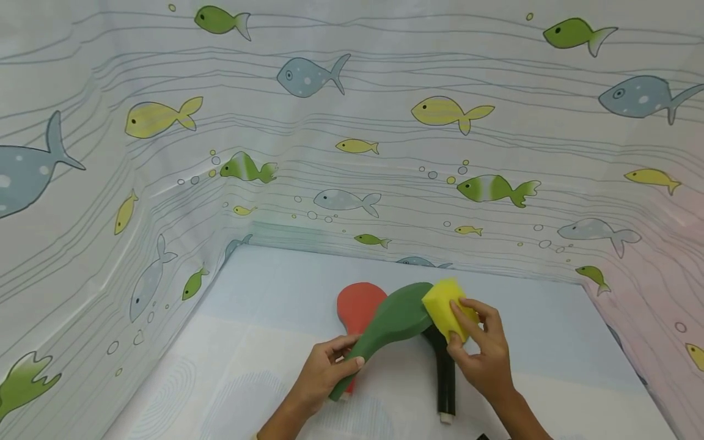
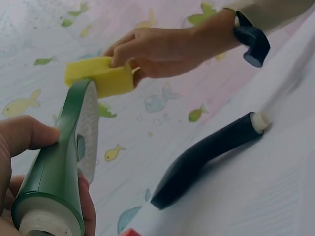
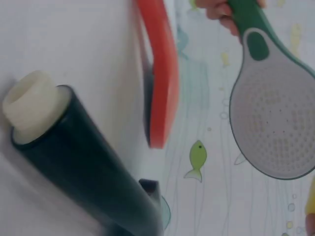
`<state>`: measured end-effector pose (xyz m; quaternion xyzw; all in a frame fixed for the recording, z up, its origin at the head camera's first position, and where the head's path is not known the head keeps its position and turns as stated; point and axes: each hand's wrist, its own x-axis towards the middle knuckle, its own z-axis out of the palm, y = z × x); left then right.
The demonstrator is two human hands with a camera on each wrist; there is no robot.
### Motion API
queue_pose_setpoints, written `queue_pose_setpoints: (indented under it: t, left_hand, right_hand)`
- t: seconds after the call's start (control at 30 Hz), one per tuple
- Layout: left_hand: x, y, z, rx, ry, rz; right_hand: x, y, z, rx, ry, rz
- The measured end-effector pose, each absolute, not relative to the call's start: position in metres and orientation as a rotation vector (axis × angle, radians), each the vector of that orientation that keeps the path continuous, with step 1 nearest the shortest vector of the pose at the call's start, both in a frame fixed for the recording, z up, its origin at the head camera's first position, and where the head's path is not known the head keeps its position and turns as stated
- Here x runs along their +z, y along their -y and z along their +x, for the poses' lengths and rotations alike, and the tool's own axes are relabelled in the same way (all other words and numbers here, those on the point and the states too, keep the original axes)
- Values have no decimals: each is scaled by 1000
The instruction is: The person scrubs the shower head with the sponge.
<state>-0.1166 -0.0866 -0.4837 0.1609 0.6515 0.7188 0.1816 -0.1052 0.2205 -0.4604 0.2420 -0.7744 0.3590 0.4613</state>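
Green plastic forms a shower head (image 1: 393, 318) held up above the pale bench (image 1: 264, 293), slanting from near left to far right; its smooth back faces up in the head view, while the right wrist view shows its pale, perforated spray plate (image 3: 275, 123) and a small green button (image 3: 257, 46) where plate and handle meet; the left hand (image 1: 324, 370) grips the handle, thumb along the back and fingers curled round the other side; the right hand (image 1: 484, 342) pinches a yellow sponge (image 1: 445, 305) between thumb and fingers, and the sponge rests against the far right end of the green head.

Red plastic makes a second shower head (image 1: 360, 302), lying on the bench to the left, its head at the far end and its handle running near, partly hidden behind the left hand and the green handle; a black shower head (image 1: 445, 373) lies to the right, its handle pointing near and ending in a whitish connector (image 1: 446, 418), its head mostly covered by the green one and the sponge; a dark band (image 2: 253, 42) circles the right wrist, just beside a light sleeve (image 2: 285, 12); white sheeting (image 1: 385, 36) printed with green, blue and yellow fish rises at the far side, left and right.
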Motion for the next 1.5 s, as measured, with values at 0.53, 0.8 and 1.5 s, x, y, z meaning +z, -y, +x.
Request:
queue_pose_setpoints:
  t: [0.53,0.8,1.5]
  left_hand:
    - [-483,87,-113,2061,-1836,659]
    - [-479,87,-118,2063,-1895,601]
    - [-482,91,-111,1898,-2071,998]
  right_hand:
    - [-443,-251,-98,1483,2321,-233]
    - [-439,-236,-77,1471,2135,271]
    - [-426,-257,-87,1505,2465,141]
